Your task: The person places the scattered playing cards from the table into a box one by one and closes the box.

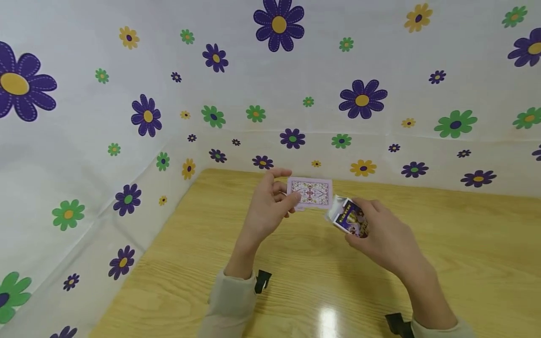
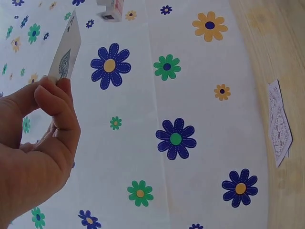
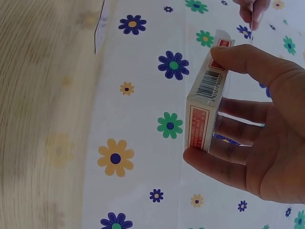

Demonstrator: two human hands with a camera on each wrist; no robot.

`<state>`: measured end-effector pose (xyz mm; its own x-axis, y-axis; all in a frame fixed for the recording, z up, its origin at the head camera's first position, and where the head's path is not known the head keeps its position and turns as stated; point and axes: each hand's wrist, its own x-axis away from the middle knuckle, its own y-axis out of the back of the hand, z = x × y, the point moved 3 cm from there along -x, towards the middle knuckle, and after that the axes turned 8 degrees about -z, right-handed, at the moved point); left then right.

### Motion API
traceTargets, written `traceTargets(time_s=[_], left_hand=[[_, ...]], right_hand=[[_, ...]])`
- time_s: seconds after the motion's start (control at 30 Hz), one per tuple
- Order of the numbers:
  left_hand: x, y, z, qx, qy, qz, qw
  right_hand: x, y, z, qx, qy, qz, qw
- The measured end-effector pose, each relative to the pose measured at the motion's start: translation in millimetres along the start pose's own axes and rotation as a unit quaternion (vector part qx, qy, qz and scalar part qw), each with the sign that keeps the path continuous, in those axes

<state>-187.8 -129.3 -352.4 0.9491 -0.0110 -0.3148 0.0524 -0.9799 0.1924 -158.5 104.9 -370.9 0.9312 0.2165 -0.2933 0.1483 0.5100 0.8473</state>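
Observation:
My left hand [image 1: 285, 191] pinches a single playing card [image 1: 312, 192] by its left end and holds it up above the wooden table [image 1: 220, 263], its pink patterned back facing me. The left wrist view shows thumb and forefinger of that hand [image 2: 45, 93] on the card [image 2: 66, 55], whose face bears a spade. My right hand [image 1: 364, 220] grips a card box [image 1: 347, 216] just right of the card, with its flap open. In the right wrist view thumb and fingers of the right hand [image 3: 215, 106] clamp the barcoded box [image 3: 202, 114].
A few cards [image 2: 279, 125] lie on the table near the back wall, also visible as cards [image 3: 99, 32] edge-on in the right wrist view. White flowered sheeting [image 1: 127, 117] walls in the table at the back and left.

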Motion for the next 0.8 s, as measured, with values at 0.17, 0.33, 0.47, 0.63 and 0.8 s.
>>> traceTargets(time_s=[0.17,0.33,0.47,0.63,0.8], left_hand=[[1.8,-7.7,-5.5,-0.052,-0.016,0.013,0.9984],[4.2,-13.5,-7.9,-0.084,-0.030,0.018,0.9959],[6.9,-15.9,-9.0,-0.093,-0.048,0.032,0.9940],[7.3,-19.1,-8.7,-0.104,-0.067,0.042,0.9914],[7.6,-20.9,-8.9,-0.114,-0.070,0.043,0.9901]], right_hand=[[3.0,1.4,0.4,-0.005,0.006,-0.015,1.000],[6.6,2.4,-2.3,0.008,0.008,-0.022,1.000],[7.5,1.0,-1.9,0.007,0.015,-0.022,1.000],[6.8,0.6,-1.3,0.008,0.024,-0.022,0.999],[6.7,2.0,-1.9,0.014,0.028,-0.022,0.999]])
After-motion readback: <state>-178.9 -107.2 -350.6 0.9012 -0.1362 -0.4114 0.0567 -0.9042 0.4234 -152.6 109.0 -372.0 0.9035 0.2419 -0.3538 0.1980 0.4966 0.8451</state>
